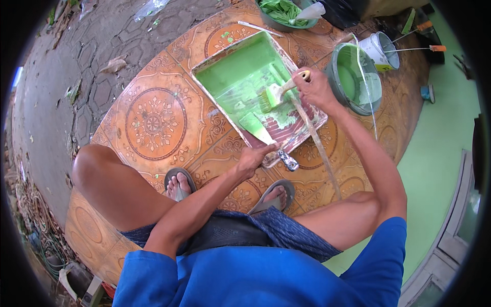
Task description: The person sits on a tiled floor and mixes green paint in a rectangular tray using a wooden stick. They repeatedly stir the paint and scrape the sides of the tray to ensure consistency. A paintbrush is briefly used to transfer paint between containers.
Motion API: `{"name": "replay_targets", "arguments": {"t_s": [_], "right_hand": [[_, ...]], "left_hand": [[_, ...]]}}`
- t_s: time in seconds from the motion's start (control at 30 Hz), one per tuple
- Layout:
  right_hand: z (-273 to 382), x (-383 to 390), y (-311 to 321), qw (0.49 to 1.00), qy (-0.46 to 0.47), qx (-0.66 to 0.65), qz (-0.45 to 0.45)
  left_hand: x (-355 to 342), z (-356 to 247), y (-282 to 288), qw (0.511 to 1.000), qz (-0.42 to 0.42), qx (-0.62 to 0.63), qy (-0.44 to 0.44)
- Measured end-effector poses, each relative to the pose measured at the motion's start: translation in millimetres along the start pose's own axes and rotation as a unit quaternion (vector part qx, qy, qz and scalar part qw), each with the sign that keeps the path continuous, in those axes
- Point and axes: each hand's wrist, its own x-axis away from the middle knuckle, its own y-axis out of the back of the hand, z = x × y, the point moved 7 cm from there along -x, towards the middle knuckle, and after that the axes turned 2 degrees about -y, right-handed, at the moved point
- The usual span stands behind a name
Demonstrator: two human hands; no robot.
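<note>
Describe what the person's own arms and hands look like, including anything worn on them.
Both arms are bare from the upper arm down, under short bright blue sleeves. The left hand and right hand are bare: no gloves, and no watch, ring or bracelet that I can see.

Single head view, looking steeply down (fisheye, edges bent) over own knees, close above tiled floor (153, 123).

A: Where is there free room around the paint tray (220, 53)?

B: The patterned tile floor (153, 123) on the tray's left lies open.

A: Obstacles?

B: The green bucket (355, 77) and white pail (381, 51) stand to the right; a basin (284, 15) blocks the far edge.
</note>
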Motion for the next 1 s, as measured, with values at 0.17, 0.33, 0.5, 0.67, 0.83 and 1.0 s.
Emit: {"name": "replay_targets", "arguments": {"t_s": [0.17,0.33,0.5,0.67,0.83,1.0], "right_hand": [[17.9,11.0,-23.0,0.996,0.048,0.067,0.030],[38.7,19.7,-33.7,0.983,0.128,0.124,0.047],[83.2,34.4,-16.9,0.972,0.188,0.138,0.042],[62.5,67.4,-44.6,0.936,0.276,0.200,0.083],[61.1,51.4,22.4,0.975,0.197,0.106,-0.001],[19.9,75.9,156.3,0.951,0.112,-0.165,-0.238]], "left_hand": [[1.1,2.8,0.5,0.999,-0.021,-0.023,0.009],[-2.2,7.4,4.3,0.999,-0.027,-0.035,0.031],[-2.3,5.0,-2.1,1.000,0.003,0.004,0.024],[8.6,-5.8,-8.7,1.000,0.013,0.006,0.022],[9.4,-6.8,-8.0,0.999,0.032,0.031,0.011],[16.0,-11.9,-18.1,0.996,0.040,0.083,0.011]]}}
